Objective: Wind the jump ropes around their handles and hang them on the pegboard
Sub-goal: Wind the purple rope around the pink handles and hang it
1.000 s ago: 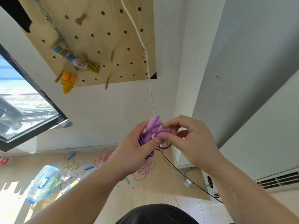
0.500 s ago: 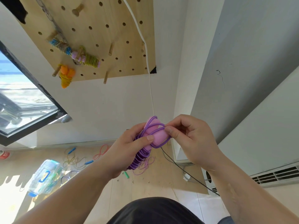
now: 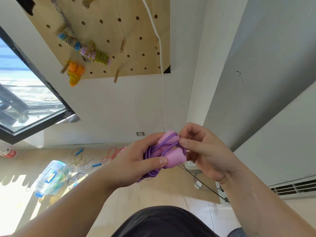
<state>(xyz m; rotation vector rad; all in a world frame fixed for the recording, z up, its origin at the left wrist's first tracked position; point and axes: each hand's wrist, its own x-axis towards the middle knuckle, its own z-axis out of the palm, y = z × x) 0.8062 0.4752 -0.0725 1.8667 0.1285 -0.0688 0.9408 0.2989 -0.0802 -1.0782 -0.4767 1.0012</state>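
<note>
Although the white wall (image 3: 119, 103) takes up most of the view, a wooden pegboard (image 3: 130, 31) is mounted on it at the upper left, with a dark-framed window (image 3: 25, 100) further left and the pale floor (image 3: 153, 194) below.

Both hands are raised near the centre, in front of the foot of the wall. The left hand (image 3: 136, 165) wraps the bundle from the left, fingers curled behind it and thumb pressed against the nearer handle. The right hand (image 3: 205, 156) pinches a strand of cord between thumb and forefinger at the top of the bundle.

At the lower left a clear plastic box (image 3: 51, 178) with a blue latch lies on the floor.

Between the hands sits the purple jump rope (image 3: 153, 151), its cord coiled round two pink foam handles (image 3: 176, 159) lying side by side, with a few loops sagging below the left palm.

Three wound ropes hang on the board's pegs: a blue-handled bundle (image 3: 70, 40), a pink-handled bundle (image 3: 99, 55) just beside it, and an orange bundle (image 3: 75, 72) lower down.

Loose ropes (image 3: 82, 161) lie tangled on the floor by the wall.

A thin white cable (image 3: 161, 62) runs down the board's right side, and a small outlet (image 3: 140, 133) sits just left of the hands.
</note>
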